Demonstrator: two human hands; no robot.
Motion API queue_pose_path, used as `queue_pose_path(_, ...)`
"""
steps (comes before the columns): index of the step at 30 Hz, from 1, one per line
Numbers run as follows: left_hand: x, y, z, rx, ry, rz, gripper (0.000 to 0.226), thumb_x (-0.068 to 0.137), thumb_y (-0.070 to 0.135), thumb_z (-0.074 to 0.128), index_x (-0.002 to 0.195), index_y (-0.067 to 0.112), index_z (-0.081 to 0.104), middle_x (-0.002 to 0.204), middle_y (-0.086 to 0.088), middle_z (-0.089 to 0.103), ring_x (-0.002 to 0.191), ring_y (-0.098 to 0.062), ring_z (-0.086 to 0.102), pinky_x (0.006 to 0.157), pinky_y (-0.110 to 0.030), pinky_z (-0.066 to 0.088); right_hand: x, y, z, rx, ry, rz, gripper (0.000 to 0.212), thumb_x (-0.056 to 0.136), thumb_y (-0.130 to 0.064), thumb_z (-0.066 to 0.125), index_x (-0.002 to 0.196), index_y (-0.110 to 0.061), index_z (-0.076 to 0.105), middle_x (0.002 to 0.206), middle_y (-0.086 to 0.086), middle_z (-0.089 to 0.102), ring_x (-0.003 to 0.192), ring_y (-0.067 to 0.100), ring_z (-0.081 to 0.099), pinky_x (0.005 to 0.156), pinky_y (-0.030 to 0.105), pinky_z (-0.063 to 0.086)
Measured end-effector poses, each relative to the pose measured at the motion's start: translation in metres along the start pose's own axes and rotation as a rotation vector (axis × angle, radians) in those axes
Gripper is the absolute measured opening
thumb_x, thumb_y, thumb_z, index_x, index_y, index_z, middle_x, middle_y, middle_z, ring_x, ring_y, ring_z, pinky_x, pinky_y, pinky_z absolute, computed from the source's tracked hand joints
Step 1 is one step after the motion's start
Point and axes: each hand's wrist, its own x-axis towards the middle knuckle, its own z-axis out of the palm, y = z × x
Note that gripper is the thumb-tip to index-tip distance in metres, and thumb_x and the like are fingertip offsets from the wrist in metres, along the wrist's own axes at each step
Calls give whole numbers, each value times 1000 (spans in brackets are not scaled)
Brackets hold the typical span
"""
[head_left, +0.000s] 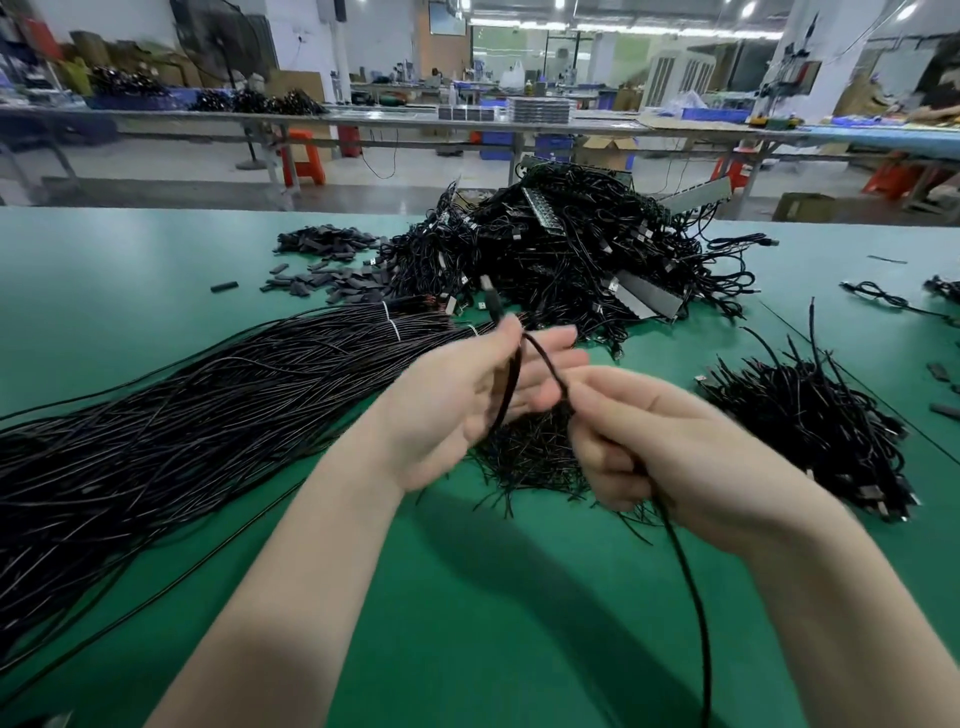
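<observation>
From the head view, I am holding one black cable (685, 587) up over the near middle of the green worktop (130, 270), and I judge the winding of it has only just begun. My left hand (467, 395) is raised, palm turned inward, fingers fairly straight, the thumb pinching the cable just below its plug (487, 291), which sticks up past my thumb toward the far edge. From that pinch the cable drops across my left palm, and another run arches over to my right hand (654, 452), whose fingers are curled round it. Below that fist the cable hangs in a long curve and runs out of view at the near edge, so most of its length has yet to be gathered; I count about one loop formed. The hands are blurred, so exactly how the loop sits on my left fingers I cannot tell. A small pile of short wires (530, 457) lies directly under my hands. Toward the right edge lies a heap of bundled cables (810, 431), perhaps finished ones. The long tied bundle (208, 405) along the left side and the tangled heap (571, 249) by the far edge suggest plenty left to do.
</observation>
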Motion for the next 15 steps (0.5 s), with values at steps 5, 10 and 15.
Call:
queue_pose_path(5, -4, 10, 10, -364, -53, 75, 48, 87, 40, 41, 99, 12, 78, 105, -8, 75, 99, -17, 71, 84, -25, 57, 12, 28, 14, 35, -237, 187, 34, 93, -49, 46, 83, -26, 68, 54, -7, 32, 41, 8, 30, 44, 20, 33)
queue_pose_path(10, -14, 17, 1, -219, -22, 65, 41, 88, 38, 48, 56, 21, 68, 51, 4, 59, 44, -12, 56, 52, -24, 50, 16, 31, -3, -420, 211, 271, 54, 80, -68, 51, 53, -21, 53, 49, -6, 34, 43, 11, 26, 45, 23, 23)
queue_pose_path(15, -14, 10, 2, 360, -116, -84, 57, 101, 37, 38, 58, 19, 72, 51, -2, 63, 41, -14, 56, 47, -20, 47, 15, -7, -5, -463, 426, 125, 50, 89, -58, 53, 55, -21, 48, 49, -6, 36, 42, 10, 26, 43, 20, 23)
